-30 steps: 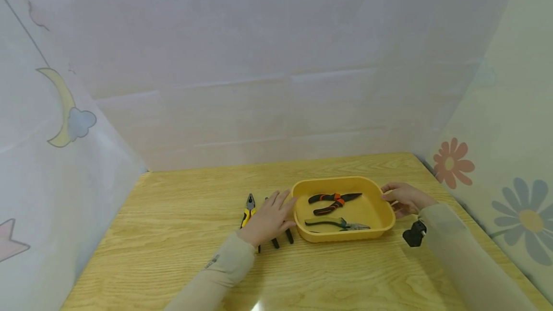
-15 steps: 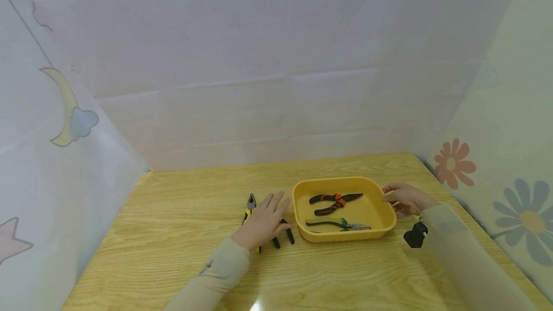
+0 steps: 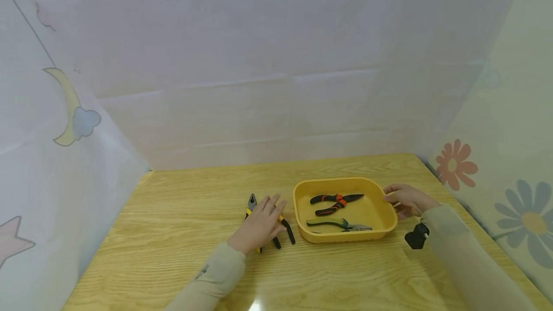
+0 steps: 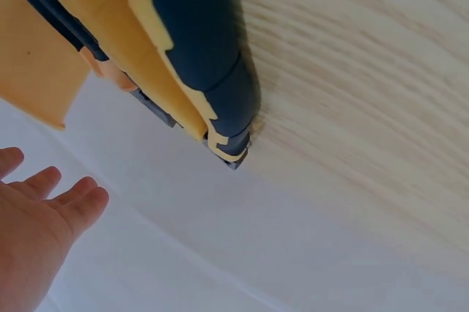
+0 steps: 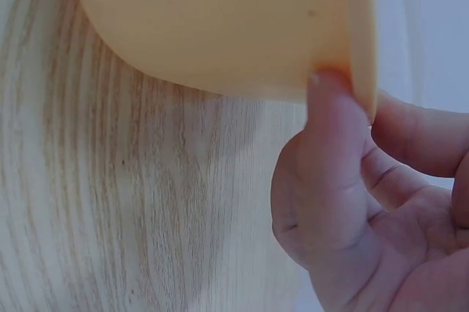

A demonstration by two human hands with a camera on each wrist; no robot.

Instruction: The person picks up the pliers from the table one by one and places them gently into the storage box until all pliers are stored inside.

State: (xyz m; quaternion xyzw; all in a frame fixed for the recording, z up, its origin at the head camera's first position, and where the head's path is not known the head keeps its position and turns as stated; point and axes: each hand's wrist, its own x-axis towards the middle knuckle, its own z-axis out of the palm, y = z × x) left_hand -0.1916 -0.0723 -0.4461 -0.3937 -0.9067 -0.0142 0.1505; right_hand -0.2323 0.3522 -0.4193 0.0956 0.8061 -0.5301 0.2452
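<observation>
My right hand (image 3: 406,200) pinches the right rim of a yellow plastic tray (image 3: 343,237); the right wrist view shows thumb and fingers at the tray's edge (image 5: 363,34). Inside lie needle-nose pliers (image 3: 330,209) with black and orange handles, and green-handled pliers (image 3: 328,222). To the left, my left hand (image 3: 258,224) is spread over more pliers with its fingers extended. It partly hides yellow-and-black pliers (image 3: 252,200) and a pair with black-and-orange handles (image 3: 288,232). In the left wrist view, thick dark-and-yellow handles (image 4: 198,41) lie apart from the fingers (image 4: 80,206).
Everything rests on a wood-grain table (image 3: 181,215). A pale sheet (image 3: 224,124) rises behind its back edge, and printed sheets stand at both sides. A small black device (image 3: 416,236) hangs at the right wrist.
My left hand has drawn leftward, away from the tray, and now lies more over the loose pliers, uncovering an orange part of one handle. My right hand stays at the tray's rim.
</observation>
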